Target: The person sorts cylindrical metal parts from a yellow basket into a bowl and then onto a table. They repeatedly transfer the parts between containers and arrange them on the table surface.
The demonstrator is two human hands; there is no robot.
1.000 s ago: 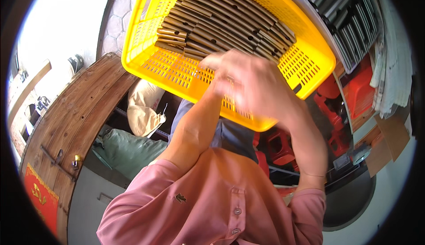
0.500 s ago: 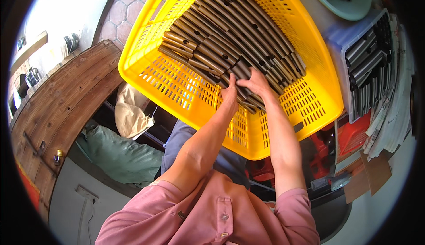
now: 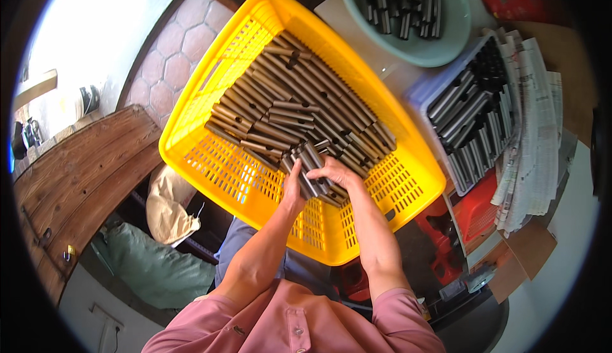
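A yellow plastic basket (image 3: 423,186) with slotted walls stands tilted across the view in front of me. Rows of short brown-grey metal tubes (image 3: 331,101), some with a hole in the side, lie packed inside it. At the basket's near end, my left hand (image 3: 293,190) and my right hand (image 3: 336,173) close from both sides around a small bunch of metal tubes (image 3: 307,161). These stand out at a steeper angle than the rows. The undersides of both hands and some fingertips are hidden.
Right of the basket, a pale green basin (image 3: 408,53) and a whitish plastic bin (image 3: 440,142) hold more tubes. Newspapers (image 3: 529,130) lie past the bin. A wooden plank bench (image 3: 95,174), a tan sack (image 3: 169,206) and a green sack (image 3: 156,267) are on the left.
The view has shifted, bringing the basin and bin further in. My hands have gathered several tubes into a bunch and raised it; some tubes beyond them now lie askew.
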